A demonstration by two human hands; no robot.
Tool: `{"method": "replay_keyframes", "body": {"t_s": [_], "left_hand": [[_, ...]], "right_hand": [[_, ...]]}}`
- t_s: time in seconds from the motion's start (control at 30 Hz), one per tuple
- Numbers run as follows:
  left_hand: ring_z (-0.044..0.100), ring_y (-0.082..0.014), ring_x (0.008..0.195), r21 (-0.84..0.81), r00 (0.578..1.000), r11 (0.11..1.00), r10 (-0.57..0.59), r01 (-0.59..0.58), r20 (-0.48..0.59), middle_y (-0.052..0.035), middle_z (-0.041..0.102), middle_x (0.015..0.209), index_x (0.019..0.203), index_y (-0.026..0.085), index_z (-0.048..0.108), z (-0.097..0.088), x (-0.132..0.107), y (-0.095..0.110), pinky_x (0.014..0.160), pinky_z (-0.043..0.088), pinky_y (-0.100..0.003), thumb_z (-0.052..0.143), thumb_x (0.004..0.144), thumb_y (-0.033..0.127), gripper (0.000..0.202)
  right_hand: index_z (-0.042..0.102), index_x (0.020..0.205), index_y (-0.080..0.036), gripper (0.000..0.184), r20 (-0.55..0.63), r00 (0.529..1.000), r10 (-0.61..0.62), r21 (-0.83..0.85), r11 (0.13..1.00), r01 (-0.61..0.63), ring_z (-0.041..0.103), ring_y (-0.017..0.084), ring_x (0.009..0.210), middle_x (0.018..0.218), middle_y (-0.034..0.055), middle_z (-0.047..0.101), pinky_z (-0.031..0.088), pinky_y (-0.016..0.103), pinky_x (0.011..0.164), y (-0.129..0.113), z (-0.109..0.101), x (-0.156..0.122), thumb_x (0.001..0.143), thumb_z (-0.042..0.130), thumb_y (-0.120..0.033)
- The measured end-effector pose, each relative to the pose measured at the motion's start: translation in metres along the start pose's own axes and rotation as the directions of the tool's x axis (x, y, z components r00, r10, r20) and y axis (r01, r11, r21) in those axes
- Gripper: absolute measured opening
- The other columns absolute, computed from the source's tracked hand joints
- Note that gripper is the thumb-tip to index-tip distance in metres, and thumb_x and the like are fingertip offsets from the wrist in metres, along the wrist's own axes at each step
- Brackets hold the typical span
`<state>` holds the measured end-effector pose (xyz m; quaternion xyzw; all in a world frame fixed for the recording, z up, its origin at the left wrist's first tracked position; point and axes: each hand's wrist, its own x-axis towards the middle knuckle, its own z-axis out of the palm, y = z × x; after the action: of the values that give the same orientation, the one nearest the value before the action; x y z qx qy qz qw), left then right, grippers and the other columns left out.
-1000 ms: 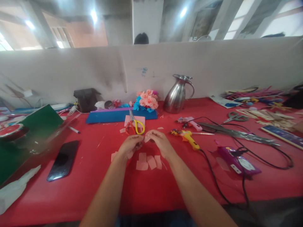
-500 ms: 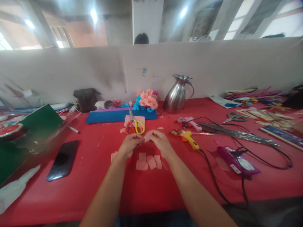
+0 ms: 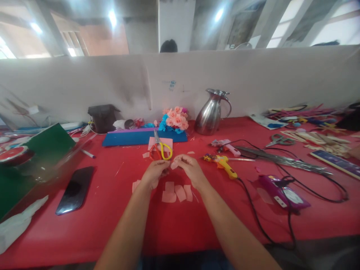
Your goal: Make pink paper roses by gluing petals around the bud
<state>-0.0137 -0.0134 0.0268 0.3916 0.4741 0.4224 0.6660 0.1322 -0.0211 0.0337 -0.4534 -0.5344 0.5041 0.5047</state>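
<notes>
My left hand and my right hand meet over the red table, fingertips pinched together on a small pink paper piece. Several cut pink paper petals lie on the cloth just below my hands. Scissors with red and yellow handles rest on a pink sheet right behind my fingers. A bunch of finished pink paper flowers stands further back on a blue foam sheet.
A yellow glue gun with black cable lies right of my hands, beside a purple device. A steel jug stands at the partition. A black phone and green card lie left. Craft clutter fills the far right.
</notes>
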Motion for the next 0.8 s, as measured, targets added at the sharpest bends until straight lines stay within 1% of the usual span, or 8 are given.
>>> {"method": "replay_keyframes", "body": {"t_s": [0.27, 0.33, 0.43, 0.53, 0.67, 0.8], "left_hand": [[0.046, -0.0073, 0.052, 0.025, 0.999, 0.999, 0.031, -0.031, 0.010, -0.0008, 0.056, 0.058, 0.064, 0.013, 0.066, -0.0004, -0.0029, 0.0019, 0.054, 0.033, -0.022, 0.076, 0.053, 0.033, 0.025], [0.046, -0.0076, 0.052, 0.046, 0.998, 0.997, 0.061, -0.061, 0.010, -0.0009, 0.057, 0.058, 0.064, 0.013, 0.067, -0.0003, -0.0024, 0.0012, 0.056, 0.034, -0.023, 0.076, 0.053, 0.032, 0.024], [0.046, -0.0088, 0.054, 0.104, 0.990, 0.984, 0.143, -0.142, -0.009, -0.0011, 0.058, 0.059, 0.064, 0.013, 0.067, -0.0001, -0.0016, 0.0001, 0.060, 0.036, -0.024, 0.075, 0.055, 0.032, 0.023], [0.048, -0.0103, 0.056, 0.174, 0.977, 0.963, 0.214, -0.207, -0.020, -0.0013, 0.058, 0.060, 0.063, 0.014, 0.067, 0.0000, -0.0018, 0.0003, 0.062, 0.036, -0.025, 0.072, 0.058, 0.032, 0.019], [0.049, -0.0114, 0.058, 0.229, 0.969, 0.946, 0.243, -0.228, -0.037, -0.0016, 0.059, 0.062, 0.063, 0.016, 0.067, 0.0009, -0.0027, 0.0020, 0.064, 0.037, -0.026, 0.070, 0.061, 0.030, 0.015], [0.050, -0.0122, 0.060, 0.275, 0.962, 0.930, 0.268, -0.245, -0.050, -0.0029, 0.061, 0.066, 0.063, 0.016, 0.068, 0.0021, -0.0027, 0.0027, 0.065, 0.037, -0.026, 0.067, 0.063, 0.028, 0.011]], "right_hand": [[0.058, 0.069, -0.020, 0.011, -0.031, 1.000, 0.006, -0.022, 1.000, -0.006, 0.058, 0.015, 0.064, 0.062, -0.0012, 0.064, 0.040, 0.029, 0.068, -0.0010, 0.0000, -0.0009, 0.070, 0.057, -0.031], [0.058, 0.067, -0.020, 0.010, -0.051, 0.999, 0.006, -0.041, 0.999, -0.008, 0.057, 0.015, 0.064, 0.061, -0.0014, 0.063, 0.040, 0.028, 0.068, -0.0007, 0.0004, -0.0004, 0.070, 0.057, -0.030], [0.058, 0.066, -0.020, 0.010, -0.069, 0.998, 0.009, -0.054, 0.998, -0.013, 0.058, 0.015, 0.064, 0.061, -0.0017, 0.063, 0.040, 0.028, 0.068, -0.0005, 0.0008, 0.0005, 0.069, 0.057, -0.029], [0.059, 0.066, -0.020, 0.010, -0.070, 0.997, 0.044, -0.043, 0.998, -0.047, 0.059, 0.015, 0.064, 0.061, -0.0014, 0.064, 0.042, 0.029, 0.068, -0.0014, 0.0007, 0.0004, 0.068, 0.059, -0.029], [0.060, 0.066, -0.020, 0.010, -0.077, 0.995, 0.065, -0.058, 0.996, -0.070, 0.060, 0.016, 0.067, 0.064, 0.0007, 0.066, 0.043, 0.031, 0.072, -0.0013, 0.0002, -0.0005, 0.066, 0.061, -0.029], [0.061, 0.062, -0.019, 0.009, -0.079, 0.997, 0.022, -0.115, 0.993, -0.032, 0.059, 0.016, 0.069, 0.066, 0.0016, 0.066, 0.043, 0.031, 0.073, 0.0018, -0.0004, -0.0002, 0.066, 0.060, -0.027]]}}
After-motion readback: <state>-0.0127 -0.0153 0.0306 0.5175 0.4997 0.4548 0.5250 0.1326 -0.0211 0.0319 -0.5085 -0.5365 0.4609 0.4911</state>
